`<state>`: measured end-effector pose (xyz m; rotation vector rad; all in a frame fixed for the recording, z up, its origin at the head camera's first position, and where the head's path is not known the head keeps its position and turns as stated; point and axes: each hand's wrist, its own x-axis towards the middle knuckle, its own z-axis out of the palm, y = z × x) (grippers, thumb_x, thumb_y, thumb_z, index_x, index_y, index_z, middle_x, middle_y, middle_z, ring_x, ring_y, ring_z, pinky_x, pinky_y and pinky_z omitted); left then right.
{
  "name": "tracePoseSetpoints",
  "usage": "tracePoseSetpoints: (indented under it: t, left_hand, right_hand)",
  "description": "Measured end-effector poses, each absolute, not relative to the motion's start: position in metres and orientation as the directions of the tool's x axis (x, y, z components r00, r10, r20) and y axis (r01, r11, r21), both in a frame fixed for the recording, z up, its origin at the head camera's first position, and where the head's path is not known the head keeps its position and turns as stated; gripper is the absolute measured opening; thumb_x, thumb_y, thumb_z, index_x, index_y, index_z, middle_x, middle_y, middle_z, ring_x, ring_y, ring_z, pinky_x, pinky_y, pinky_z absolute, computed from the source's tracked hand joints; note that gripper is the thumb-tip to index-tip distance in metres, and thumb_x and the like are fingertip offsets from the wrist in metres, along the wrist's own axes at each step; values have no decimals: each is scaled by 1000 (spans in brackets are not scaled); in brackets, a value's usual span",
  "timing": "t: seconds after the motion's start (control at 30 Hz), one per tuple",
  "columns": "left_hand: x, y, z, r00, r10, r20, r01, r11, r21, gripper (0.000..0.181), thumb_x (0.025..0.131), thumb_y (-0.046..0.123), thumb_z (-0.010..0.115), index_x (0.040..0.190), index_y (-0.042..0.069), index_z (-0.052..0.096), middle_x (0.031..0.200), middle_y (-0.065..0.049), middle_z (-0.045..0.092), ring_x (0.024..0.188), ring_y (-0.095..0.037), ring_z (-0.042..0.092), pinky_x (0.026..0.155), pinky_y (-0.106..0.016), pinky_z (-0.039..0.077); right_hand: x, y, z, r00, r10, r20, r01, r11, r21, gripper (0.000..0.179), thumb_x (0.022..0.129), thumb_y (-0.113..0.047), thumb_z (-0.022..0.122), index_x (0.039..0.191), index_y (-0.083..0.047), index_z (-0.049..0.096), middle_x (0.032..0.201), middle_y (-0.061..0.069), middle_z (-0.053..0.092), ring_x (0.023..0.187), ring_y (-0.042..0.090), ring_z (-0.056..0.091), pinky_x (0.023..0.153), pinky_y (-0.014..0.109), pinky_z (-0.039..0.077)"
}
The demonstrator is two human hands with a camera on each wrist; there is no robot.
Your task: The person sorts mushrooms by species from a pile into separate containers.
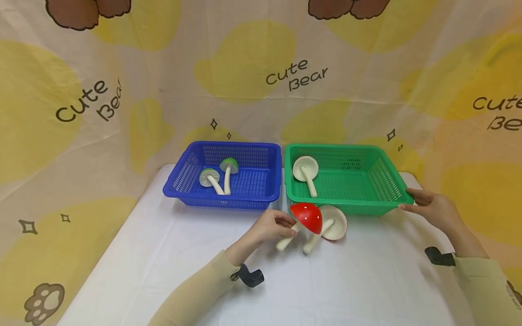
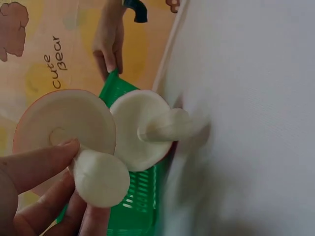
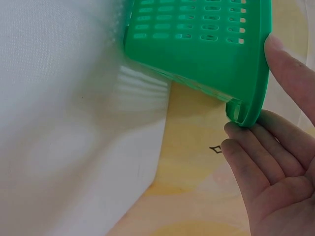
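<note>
My left hand (image 1: 274, 226) pinches the white stem of a toy mushroom with a red, white-dotted cap (image 1: 306, 217), held in front of the green basket (image 1: 346, 206). In the left wrist view, thumb and fingers close round that stem (image 2: 102, 178). Just behind it lies another toy mushroom (image 1: 335, 222), its pale underside showing and its stem toward me. At the green basket's front right corner, my right hand (image 1: 436, 209) holds the rim between thumb and fingers, as the right wrist view also shows (image 3: 280, 162). One more mushroom (image 1: 306, 169) leans inside the green basket at its left.
To the left of the green basket stands a blue basket (image 1: 222, 199) with two green-capped mushrooms (image 1: 210, 177) inside. Both baskets stand at the back of a white-covered table (image 1: 163, 253), against a patterned cloth (image 1: 244, 63).
</note>
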<state>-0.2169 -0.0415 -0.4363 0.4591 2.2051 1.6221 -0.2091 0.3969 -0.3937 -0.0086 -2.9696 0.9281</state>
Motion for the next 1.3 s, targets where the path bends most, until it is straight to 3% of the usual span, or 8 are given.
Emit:
tracePoseSetpoints:
  t: [0.3, 0.5, 0.83, 1.3]
  left_hand:
    - [-227, -25, -408, -892, 448, -57, 33, 190, 981, 26, 74, 4, 77, 98, -4, 70, 87, -15, 71, 71, -11, 65, 67, -28, 58]
    - [-246, -12, -392, -904, 424, -56, 21, 174, 984, 27, 75, 7, 78, 99, -1, 71, 90, -13, 72, 75, -11, 66, 71, -26, 58]
    - [-281, 6, -381, -931, 349, -104, -74, 99, 992, 31, 77, 4, 76, 106, -2, 69, 98, -15, 72, 73, -11, 67, 72, -29, 59]
    - [-328, 32, -380, -919, 312, -241, -248, 18, 969, 32, 78, 4, 75, 109, -3, 68, 101, -16, 71, 79, -17, 70, 79, -32, 58]
  right_hand:
    - [-209, 396, -393, -1000, 17, 23, 1, 820, -572, 76, 84, -46, 68, 141, -1, 43, 133, 33, 47, 119, 52, 44, 87, 66, 41]
    - [-209, 396, -392, -999, 21, 24, 3, 821, -571, 76, 84, -46, 68, 140, -1, 43, 132, 32, 47, 120, 52, 44, 88, 65, 41]
    - [-210, 397, -394, -999, 29, 35, 4, 820, -572, 76, 83, -46, 69, 139, -1, 45, 131, 31, 49, 119, 51, 45, 88, 64, 42]
    - [-209, 396, -393, -999, 31, 28, 8, 813, -582, 76, 84, -46, 68, 140, -1, 44, 133, 32, 47, 120, 52, 45, 89, 64, 41]
